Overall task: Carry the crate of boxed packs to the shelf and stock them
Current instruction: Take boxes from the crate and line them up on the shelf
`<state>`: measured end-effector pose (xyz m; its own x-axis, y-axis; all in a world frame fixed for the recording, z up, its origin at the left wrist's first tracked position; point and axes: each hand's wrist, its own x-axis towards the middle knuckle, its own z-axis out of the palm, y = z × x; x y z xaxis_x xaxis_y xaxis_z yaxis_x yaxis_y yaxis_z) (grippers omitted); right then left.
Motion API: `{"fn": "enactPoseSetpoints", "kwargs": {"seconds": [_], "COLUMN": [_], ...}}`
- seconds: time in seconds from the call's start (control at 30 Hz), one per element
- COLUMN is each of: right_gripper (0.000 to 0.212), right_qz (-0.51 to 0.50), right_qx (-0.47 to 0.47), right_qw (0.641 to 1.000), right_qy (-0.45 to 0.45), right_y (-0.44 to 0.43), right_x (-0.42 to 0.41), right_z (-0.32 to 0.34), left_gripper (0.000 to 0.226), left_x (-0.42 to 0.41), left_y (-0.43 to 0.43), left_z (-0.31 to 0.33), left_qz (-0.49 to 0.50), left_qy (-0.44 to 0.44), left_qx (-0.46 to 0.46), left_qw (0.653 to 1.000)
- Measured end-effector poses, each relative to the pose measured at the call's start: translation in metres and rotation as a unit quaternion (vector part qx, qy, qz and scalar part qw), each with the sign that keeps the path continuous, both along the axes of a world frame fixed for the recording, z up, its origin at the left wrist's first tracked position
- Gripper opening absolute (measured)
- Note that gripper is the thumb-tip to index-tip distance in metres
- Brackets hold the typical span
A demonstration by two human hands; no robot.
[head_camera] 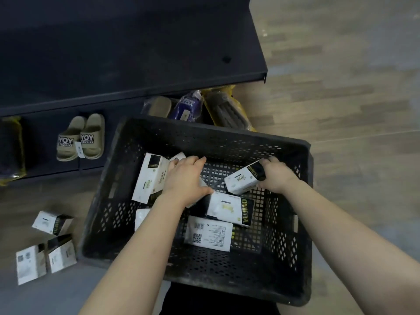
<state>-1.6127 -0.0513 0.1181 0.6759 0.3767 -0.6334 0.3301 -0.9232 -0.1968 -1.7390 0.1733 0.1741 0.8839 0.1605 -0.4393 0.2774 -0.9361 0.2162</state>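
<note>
My left hand [186,178], at the crate's [238,289] ten o'clock, and right hand [276,176], at two, each clasp a seemingly light, stiff pack [241,181] widthwise.

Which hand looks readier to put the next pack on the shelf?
Right, probably. The right hand grips a pack, tilted up inside the crate. The left hand lies over other packs low in the crate, with no clear grip. The shelf sits further left, though.

"YOY STORY" stands on each strap of the slippers [80,139]. One pack [229,209] bears what looks like "YUMAO"; its smaller print is unreadable.
</note>
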Motion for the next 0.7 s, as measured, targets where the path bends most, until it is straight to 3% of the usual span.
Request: {"fn": "enactPoseSetpoints", "kwargs": {"seconds": [0.43,0.7], "right_gripper": [0.082,0.059], "right_qz": [-0.063,-0.06], "right_qx": [-0.013,-0.019], "right_qw": [0.998,0.997], "right_qy": [0.003,-0.052], "right_y": [-0.003,-0.005], "right_x": [0.003,0.0], "right_z": [-0.066,-0.075], "left_gripper": [0.091,0.089], "left_x": [-0.005,-0.007], "left_y": [-0.001,-0.005], "left_z": [-0.061,-0.069], "left_qz": [-0.014,-0.024], "left_qy": [-0.002,0.021], "left_qx": [-0.01,-0.008], "left_qw": [1.0,0.999]}}
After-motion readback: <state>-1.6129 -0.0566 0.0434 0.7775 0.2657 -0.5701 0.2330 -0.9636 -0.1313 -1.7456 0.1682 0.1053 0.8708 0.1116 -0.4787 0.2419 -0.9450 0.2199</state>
